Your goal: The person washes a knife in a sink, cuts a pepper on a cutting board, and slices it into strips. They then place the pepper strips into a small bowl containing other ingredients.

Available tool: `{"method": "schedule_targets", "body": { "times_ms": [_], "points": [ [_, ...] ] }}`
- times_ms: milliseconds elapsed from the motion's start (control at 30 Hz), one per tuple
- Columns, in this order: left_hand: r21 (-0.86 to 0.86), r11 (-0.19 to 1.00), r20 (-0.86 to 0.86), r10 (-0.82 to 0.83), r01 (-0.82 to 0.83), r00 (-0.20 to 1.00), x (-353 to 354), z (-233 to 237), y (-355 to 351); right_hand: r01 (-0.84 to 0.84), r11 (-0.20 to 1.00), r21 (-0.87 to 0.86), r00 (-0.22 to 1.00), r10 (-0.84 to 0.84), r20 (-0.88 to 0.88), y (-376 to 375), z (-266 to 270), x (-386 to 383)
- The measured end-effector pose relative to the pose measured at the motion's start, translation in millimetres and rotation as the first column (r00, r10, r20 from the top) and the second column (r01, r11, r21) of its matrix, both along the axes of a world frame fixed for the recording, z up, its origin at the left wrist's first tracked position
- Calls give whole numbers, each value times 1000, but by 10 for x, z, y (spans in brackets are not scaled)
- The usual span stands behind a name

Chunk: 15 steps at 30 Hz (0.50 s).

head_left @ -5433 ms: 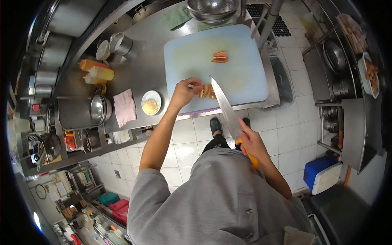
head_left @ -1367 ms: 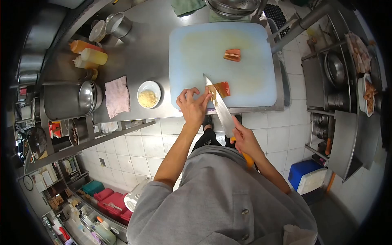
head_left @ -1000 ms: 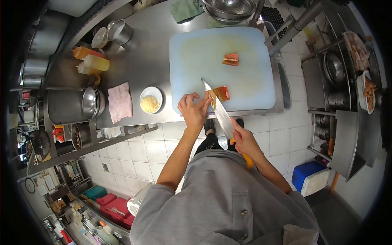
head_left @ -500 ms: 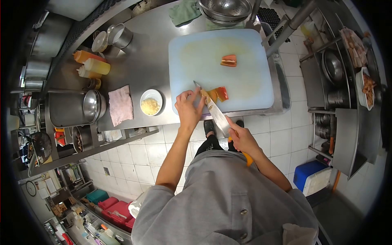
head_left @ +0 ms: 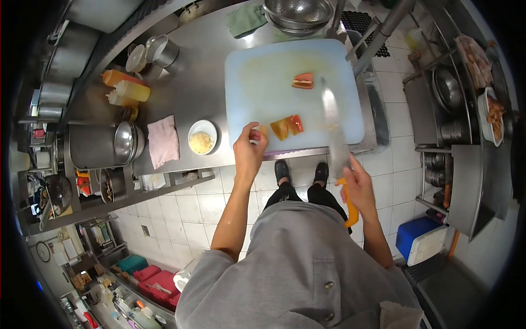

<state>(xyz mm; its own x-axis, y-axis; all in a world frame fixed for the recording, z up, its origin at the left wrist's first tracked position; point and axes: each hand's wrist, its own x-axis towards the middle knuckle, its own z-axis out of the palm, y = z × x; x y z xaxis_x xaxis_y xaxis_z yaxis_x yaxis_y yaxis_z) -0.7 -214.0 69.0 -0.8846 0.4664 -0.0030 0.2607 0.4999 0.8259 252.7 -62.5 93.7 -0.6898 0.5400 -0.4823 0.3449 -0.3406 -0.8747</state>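
My left hand [head_left: 251, 147] is closed in a pinch at the near left part of the cutting board [head_left: 246, 82], with a small yellowish pepper piece [head_left: 263, 130] at its fingertips. Just right of it, a red and yellow-brown pepper strip [head_left: 286, 127] lies on the board. My right hand [head_left: 359, 183] grips the orange handle of a kitchen knife [head_left: 333, 123]. Its blade is slightly blurred and slants up over the board's right side, away from the strip. Farther back on the board rests a red pepper chunk [head_left: 302, 81].
Left of the board stand a small white bowl [head_left: 203, 137] of chopped pale food and a pink cloth [head_left: 163, 141]. Squeeze bottles [head_left: 129, 90] and a metal pot [head_left: 163, 51] are farther left. Colanders [head_left: 298, 13] and a green cloth [head_left: 245, 21] sit behind the board.
The knife has swung away from the pepper strip to the right, blade now pointing up the board. My left hand has drawn slightly back and left with the small piece.
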Motion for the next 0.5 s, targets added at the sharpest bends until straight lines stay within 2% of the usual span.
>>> {"method": "schedule_targets", "body": {
  "times_ms": [67, 100, 167, 267, 367, 400, 500],
  "points": [
    [100, 990, 39, -100, 95, 994, 187, 171, 256, 106, 994, -15, 994, -105, 15, 103, 59, 226],
    [126, 973, -11, -196, 195, 981, 295, 216, 472, 138, 990, -19, 990, -138, 3, 136, 60, 321],
    [174, 900, -121, -382, 399, 916, 522, 257, 1027, 214, 977, -21, 976, -215, -21, 209, 14, 521],
    [261, 796, -83, -545, 545, 835, 837, 200, 1844, 311, 949, -54, 950, -312, -5, 301, -76, 736],
    [216, 721, -368, -564, 658, 739, 1190, 63, 2299, 370, 927, -56, 929, -371, 4, 429, -39, 860],
    [214, 622, -419, -638, 754, 646, 1279, 26, 2383, 382, 923, -53, 924, -382, 4, 469, -37, 894],
    [11, 654, -469, -665, 756, 582, 1646, -104, 2472, 469, 881, -61, 883, -469, 14, 527, -37, 1024]
  ]
}}
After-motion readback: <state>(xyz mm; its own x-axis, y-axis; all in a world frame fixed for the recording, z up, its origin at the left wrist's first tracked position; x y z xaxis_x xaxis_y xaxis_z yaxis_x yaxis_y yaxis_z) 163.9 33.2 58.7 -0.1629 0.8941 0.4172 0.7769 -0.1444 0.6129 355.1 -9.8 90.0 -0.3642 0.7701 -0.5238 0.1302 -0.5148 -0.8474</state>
